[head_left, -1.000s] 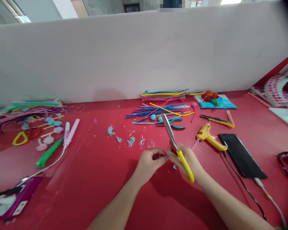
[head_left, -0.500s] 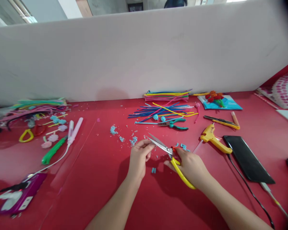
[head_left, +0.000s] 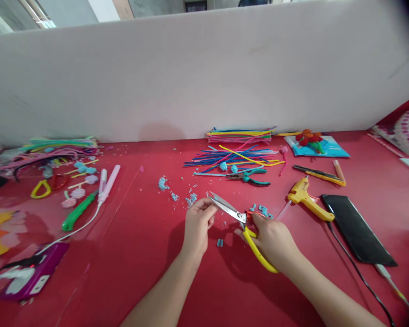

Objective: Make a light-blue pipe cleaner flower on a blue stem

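Note:
My right hand (head_left: pixel 274 236) grips a pair of scissors (head_left: pixel 229 210) with one yellow and one red handle. Its blades point up and left, slightly apart, with their tips at my left hand (head_left: pixel 199 222). Thumb and forefinger of that hand are pinched together; whatever lies between them is too small or hidden to name. Below the blades, short blue pieces (head_left: pixel 220 243) lie on the red table. More cut blue pieces (head_left: pixel 263 210) rest just beyond my right hand. Blue fluff (head_left: pixel 191 199) is scattered past my left fingertips.
Behind my hands lie loose pipe cleaners (head_left: pixel 231 158) and green-handled pliers (head_left: pixel 250 177). A yellow glue gun (head_left: pixel 308 200) and a phone (head_left: pixel 357 229) with cables sit right. Left are a pink hot tool (head_left: pixel 108 184), a green cutter (head_left: pixel 78 212) and a purple power strip (head_left: pixel 37 274).
The scissor blades have closed a little. A yellow glue-gun-like thing has come into view at the left edge. The whole view has shifted slightly; my hands stay in nearly the same place.

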Demonstrator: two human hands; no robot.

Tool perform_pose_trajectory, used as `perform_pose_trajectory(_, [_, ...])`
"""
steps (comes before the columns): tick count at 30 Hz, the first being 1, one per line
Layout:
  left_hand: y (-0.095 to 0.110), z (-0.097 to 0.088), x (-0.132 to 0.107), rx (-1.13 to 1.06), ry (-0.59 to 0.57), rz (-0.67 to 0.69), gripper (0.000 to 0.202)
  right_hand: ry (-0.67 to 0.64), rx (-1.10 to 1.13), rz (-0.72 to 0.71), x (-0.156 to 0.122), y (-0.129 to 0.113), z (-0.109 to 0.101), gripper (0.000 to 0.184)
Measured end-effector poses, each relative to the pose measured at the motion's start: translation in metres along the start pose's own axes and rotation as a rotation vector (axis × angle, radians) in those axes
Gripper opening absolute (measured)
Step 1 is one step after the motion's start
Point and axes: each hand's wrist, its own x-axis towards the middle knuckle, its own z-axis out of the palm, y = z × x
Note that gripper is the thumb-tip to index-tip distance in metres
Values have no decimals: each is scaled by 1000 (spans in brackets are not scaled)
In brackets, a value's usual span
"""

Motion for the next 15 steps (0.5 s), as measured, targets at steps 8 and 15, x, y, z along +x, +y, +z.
perform_pose_trajectory(8, [0,-1,0,4,-26,17,9,17,-13,9,-1,0,0,41])
perform_pose_trajectory(15, [1,-1,0,3,-34,27,8,26,-10,7,1,-2,-1,41])
